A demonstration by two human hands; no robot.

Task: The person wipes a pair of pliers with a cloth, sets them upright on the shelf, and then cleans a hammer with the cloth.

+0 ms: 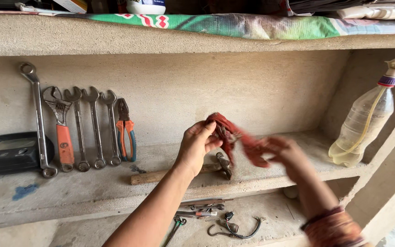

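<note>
- Red rag (pixel 234 137) is hanging stretched between both hands, in front of the concrete shelf (pixel 92 187).
- Left hand (pixel 196 147) is pinching its left end; blurred right hand (pixel 289 154) is gripping the other.
- Wrenches (pixel 85 128) and pliers (pixel 126 130) are leaning at far left.
- Hammer (pixel 184 171) is lying just behind the rag.
- Spray bottle (pixel 364 123) is leaning at right.

A rough concrete shelf (pixel 83 192) sits recessed against a plain concrete back wall (pixel 252 91), under a thick concrete slab (pixel 115 39) draped with patterned cloth (pixel 252 25). Soft daylight.
</note>
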